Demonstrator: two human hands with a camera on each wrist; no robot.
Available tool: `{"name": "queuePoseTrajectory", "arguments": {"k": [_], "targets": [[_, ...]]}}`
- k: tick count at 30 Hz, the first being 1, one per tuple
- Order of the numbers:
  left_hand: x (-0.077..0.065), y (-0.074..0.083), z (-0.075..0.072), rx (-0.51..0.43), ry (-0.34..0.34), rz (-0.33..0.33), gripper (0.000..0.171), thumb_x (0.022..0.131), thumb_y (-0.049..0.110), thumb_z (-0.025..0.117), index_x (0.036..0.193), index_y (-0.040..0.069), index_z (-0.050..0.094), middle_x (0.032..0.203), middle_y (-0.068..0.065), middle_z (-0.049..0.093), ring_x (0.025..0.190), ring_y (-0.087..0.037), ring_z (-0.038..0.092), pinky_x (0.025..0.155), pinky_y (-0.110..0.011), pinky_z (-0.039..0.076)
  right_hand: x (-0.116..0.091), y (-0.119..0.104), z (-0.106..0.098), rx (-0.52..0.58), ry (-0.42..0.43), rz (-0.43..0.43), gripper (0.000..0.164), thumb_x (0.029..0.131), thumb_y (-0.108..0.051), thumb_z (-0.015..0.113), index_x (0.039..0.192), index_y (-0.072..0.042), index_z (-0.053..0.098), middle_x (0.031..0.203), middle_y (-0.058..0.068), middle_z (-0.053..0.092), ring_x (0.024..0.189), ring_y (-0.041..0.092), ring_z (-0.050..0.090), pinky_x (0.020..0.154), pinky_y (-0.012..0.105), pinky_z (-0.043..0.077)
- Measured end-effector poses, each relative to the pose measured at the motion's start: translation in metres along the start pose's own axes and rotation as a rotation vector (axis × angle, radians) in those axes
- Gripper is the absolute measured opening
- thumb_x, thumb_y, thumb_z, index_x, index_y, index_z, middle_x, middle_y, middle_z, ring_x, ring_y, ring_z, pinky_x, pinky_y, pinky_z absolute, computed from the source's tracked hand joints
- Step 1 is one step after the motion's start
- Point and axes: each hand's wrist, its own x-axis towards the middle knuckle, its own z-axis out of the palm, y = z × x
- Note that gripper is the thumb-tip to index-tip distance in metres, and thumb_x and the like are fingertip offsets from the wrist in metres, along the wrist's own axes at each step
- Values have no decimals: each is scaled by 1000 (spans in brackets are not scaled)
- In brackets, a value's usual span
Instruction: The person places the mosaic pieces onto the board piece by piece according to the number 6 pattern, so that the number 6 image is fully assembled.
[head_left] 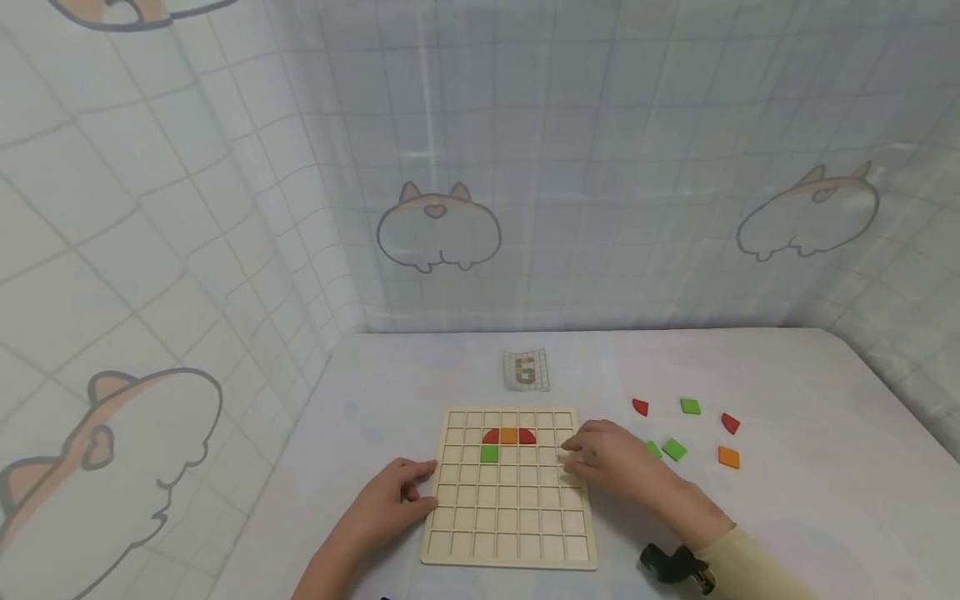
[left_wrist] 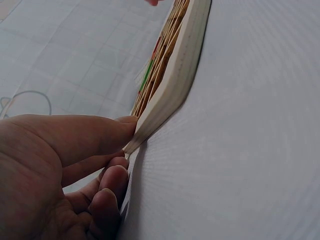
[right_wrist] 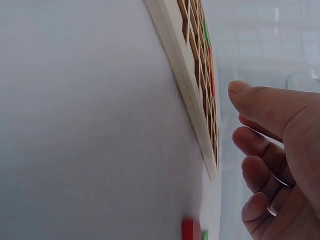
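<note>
A pale wooden grid board (head_left: 508, 569) lies on the table. In its upper rows sit an orange square tile (head_left: 509, 436), red quarter-round tiles (head_left: 491, 437) on either side of it, and a green square tile (head_left: 489, 453) below the left one. My left hand (head_left: 390, 504) is at the board's left side, thumb and index fingertips against the edge and spread apart. The left wrist view shows that thumb (left_wrist: 100, 132) at the board's rim, other fingers loosely bent. Over the right edge hovers my right hand (head_left: 618, 462), thumb and fingers apart, nothing between them in the right wrist view.
Loose tiles lie right of the board: red quarter-rounds (head_left: 640, 407), green squares (head_left: 690, 406) and an orange square (head_left: 729, 457). Behind the board is a small pattern card (head_left: 526, 370). A tile-patterned curtain (head_left: 600, 208) borders the table's back and sides.
</note>
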Motion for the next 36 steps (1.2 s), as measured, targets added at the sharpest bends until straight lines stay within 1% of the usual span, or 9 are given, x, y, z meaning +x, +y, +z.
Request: {"name": "queuePoseTrajectory", "arguments": {"k": [4, 7, 10, 12, 16, 19, 23, 30, 36], "targets": [[0, 1, 0, 7, 1, -5, 54, 82, 28, 81, 131, 11, 65, 99, 6, 54, 78, -9, 52, 67, -25, 42, -12, 11, -5, 3, 23, 54, 27, 83, -31, 81, 107, -18, 77, 97, -14, 62, 92, 5, 57, 82, 30, 51], [0, 2, 0, 8, -2, -19, 54, 82, 28, 81, 131, 11, 65, 99, 5, 54, 79, -10, 51, 67, -26, 41, -21, 19, -8, 26, 39, 75, 28, 82, -28, 82, 107, -17, 77, 98, -14, 62, 87, 5, 57, 77, 27, 51], [-2, 1, 0, 10, -2, -25, 55, 81, 29, 82, 130, 11, 65, 99, 5, 54, 79, -10, 51, 67, -26, 41, -28, 26, -11, 23, 50, 96, 29, 82, -28, 82, 108, -17, 77, 99, -13, 63, 84, 5, 57, 74, 25, 51], [-2, 1, 0, 7, 0, -19, 55, 81, 28, 82, 130, 11, 65, 98, 5, 54, 79, -10, 51, 66, -26, 41, -32, 31, -14, 20, 58, 113, 29, 82, -27, 83, 108, -16, 77, 100, -12, 64, 85, 6, 58, 76, 27, 52], [-3, -1, 0, 2, -1, -10, 55, 82, 29, 81, 131, 10, 65, 98, 5, 54, 79, -10, 51, 67, -25, 41, -41, 40, -18, 6, 77, 163, 28, 81, -29, 83, 106, -17, 77, 105, -10, 65, 95, 12, 59, 82, 34, 52], [-2, -1, 1, -4, -4, -15, 55, 82, 29, 81, 131, 11, 65, 99, 5, 55, 79, -11, 51, 67, -25, 42, -48, 47, -22, 6, 95, 192, 27, 80, -29, 84, 104, -18, 78, 104, -8, 65, 98, 15, 60, 82, 36, 53], [-1, -2, 1, -7, -4, -16, 55, 82, 30, 82, 131, 12, 65, 99, 5, 55, 79, -11, 51, 66, -26, 42, -58, 55, -27, 19, 102, 250, 28, 80, -30, 84, 106, -19, 77, 101, -8, 64, 92, 14, 59, 77, 34, 54], [-2, 0, -1, -46, -5, -5, 54, 82, 27, 82, 131, 12, 65, 100, 3, 56, 80, -12, 52, 67, -26, 43, -75, 69, -36, 51, 107, 322, 30, 81, -29, 82, 108, -18, 77, 103, -5, 64, 88, 15, 59, 75, 36, 52], [-2, 2, -1, -25, -4, 0, 54, 82, 28, 82, 131, 12, 65, 99, 4, 55, 79, -11, 51, 66, -26, 42, -89, 79, -41, 51, 128, 368, 33, 81, -29, 83, 110, -16, 76, 106, -1, 66, 85, 16, 58, 73, 37, 51]]}}
